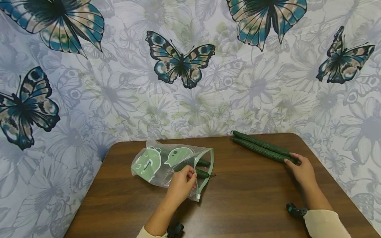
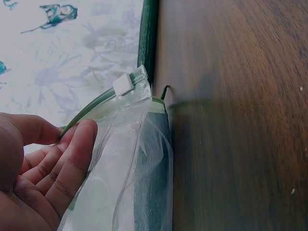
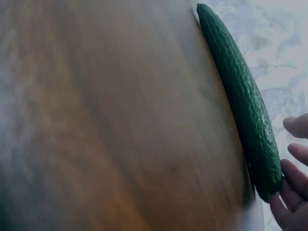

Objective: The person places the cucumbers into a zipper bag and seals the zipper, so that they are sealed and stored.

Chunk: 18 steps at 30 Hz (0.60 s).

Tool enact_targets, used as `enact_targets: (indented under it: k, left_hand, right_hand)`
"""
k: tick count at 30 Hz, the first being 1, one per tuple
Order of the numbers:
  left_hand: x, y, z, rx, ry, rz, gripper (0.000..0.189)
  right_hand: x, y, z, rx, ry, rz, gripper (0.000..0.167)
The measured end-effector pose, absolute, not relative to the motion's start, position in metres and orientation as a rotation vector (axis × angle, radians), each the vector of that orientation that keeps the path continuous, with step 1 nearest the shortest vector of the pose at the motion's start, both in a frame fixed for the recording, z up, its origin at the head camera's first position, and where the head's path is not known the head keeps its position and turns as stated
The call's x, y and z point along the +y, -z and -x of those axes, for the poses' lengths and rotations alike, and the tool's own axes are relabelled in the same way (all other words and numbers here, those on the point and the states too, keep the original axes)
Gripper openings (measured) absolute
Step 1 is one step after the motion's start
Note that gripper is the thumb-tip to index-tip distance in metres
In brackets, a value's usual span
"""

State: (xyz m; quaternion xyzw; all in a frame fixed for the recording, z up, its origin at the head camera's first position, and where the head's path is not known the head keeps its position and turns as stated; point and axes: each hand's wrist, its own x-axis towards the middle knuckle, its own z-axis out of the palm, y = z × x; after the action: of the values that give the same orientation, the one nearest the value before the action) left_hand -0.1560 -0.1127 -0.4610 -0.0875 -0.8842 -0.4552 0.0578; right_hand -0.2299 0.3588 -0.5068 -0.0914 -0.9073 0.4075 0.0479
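Note:
A clear slider bag (image 1: 160, 175) with green cartoon prints lies on the table, its mouth facing right. Two cucumbers (image 1: 202, 174) are inside, their ends showing at the green-edged opening. My left hand (image 1: 180, 186) pinches the near side of that opening between thumb and fingers; the white slider (image 2: 123, 84) sits beyond the fingertips. On the right, two more long cucumbers (image 1: 262, 148) lie side by side. At their near ends is my right hand (image 1: 303, 170), thumb and fingers spread around the tips. In the right wrist view its fingers are loosely bent beside one cucumber (image 3: 245, 110).
The brown wooden table (image 1: 238, 205) has rounded far corners. Behind it hangs a pale floral cloth (image 1: 190, 109) with large butterflies. A dark wrist device (image 1: 296, 210) shows at the right wrist.

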Motion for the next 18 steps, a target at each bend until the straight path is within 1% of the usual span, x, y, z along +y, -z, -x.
enact_targets:
  k: [12,18]
  left_hand:
    - [-0.1141,0.4634,0.1562,-2.658,1.38,0.291,0.005]
    - [-0.1137,0.464,0.156,-2.654,1.386,0.291,0.005]
  right_hand:
    - [0.3569,0.5085,0.2268,-2.802,-1.188,0.256,0.065]
    - [0.357,0.51,0.2283,-2.925,-1.181,0.234,0.074]
